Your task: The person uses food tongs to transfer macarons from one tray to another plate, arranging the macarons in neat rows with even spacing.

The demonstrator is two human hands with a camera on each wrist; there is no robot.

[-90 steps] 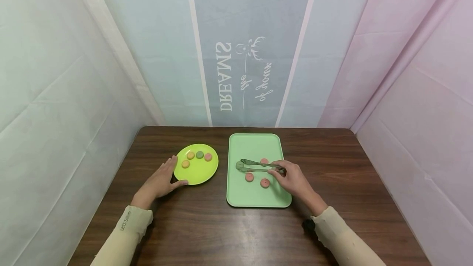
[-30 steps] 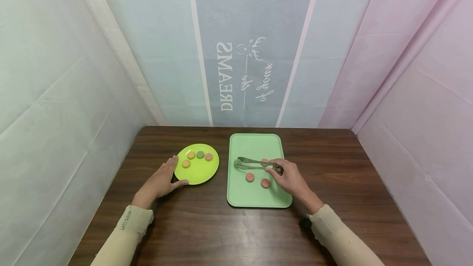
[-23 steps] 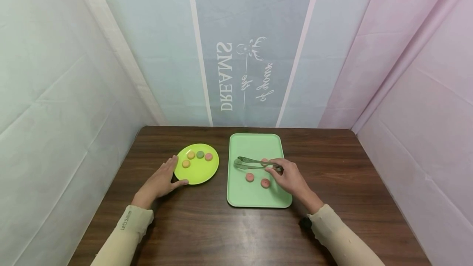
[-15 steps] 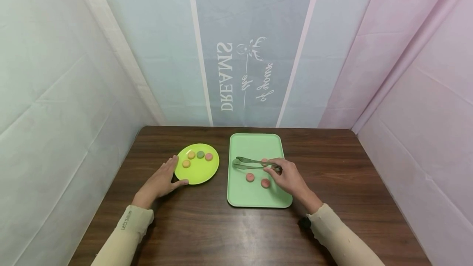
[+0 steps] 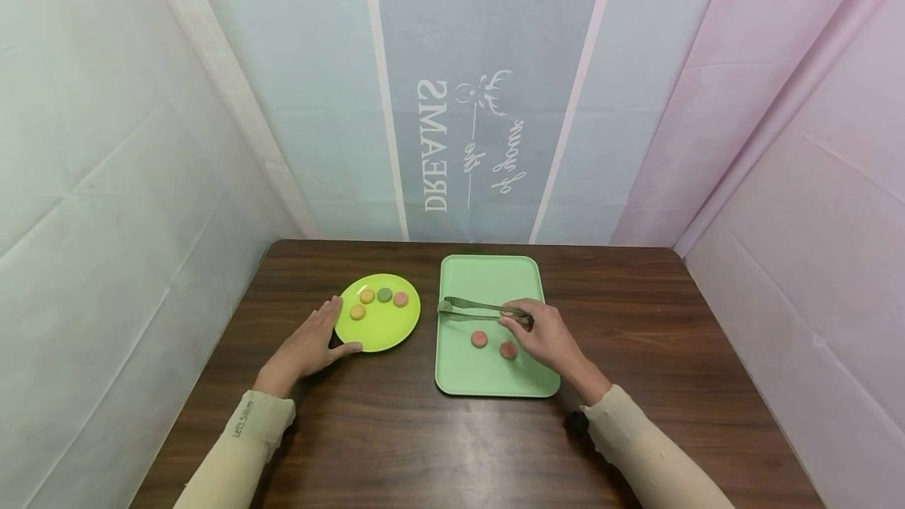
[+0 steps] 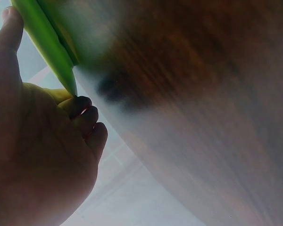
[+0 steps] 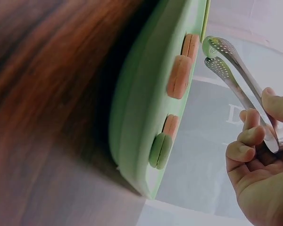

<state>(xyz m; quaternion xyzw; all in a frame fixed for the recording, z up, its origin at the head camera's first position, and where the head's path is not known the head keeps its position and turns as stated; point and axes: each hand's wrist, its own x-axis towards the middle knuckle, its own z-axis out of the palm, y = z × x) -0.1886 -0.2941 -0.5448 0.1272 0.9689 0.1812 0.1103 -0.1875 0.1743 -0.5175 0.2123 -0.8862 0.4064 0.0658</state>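
In the head view, my right hand [image 5: 543, 336] holds metal tongs [image 5: 481, 306] above the light green tray [image 5: 495, 385]. A green macaron [image 7: 208, 47] sits between the tongs' tips, as the right wrist view shows. Below, on the tray, lie several macarons, among them a pink macaron [image 5: 479, 339], a second pink macaron [image 5: 508, 349] and another green macaron [image 7: 161, 150]. My left hand [image 5: 305, 346] touches the rim of a yellow-green plate [image 5: 382, 336], fingers extended and thumb spread. On that plate are yellow macarons [image 5: 357, 312], a green macaron [image 5: 385, 294] and a pink macaron [image 5: 401, 299].
Both plate and tray stand on a dark wooden table [image 5: 396, 446], with a strip of wood between them. A printed cloth [image 5: 481, 14] hangs behind the table's far edge. White sheets [image 5: 106, 179] flank both sides.
My right hand has moved left, bringing the tongs and green macaron to the tray's left edge. The pink macaron beneath the tongs is now hidden in the head view. My left hand stays put.
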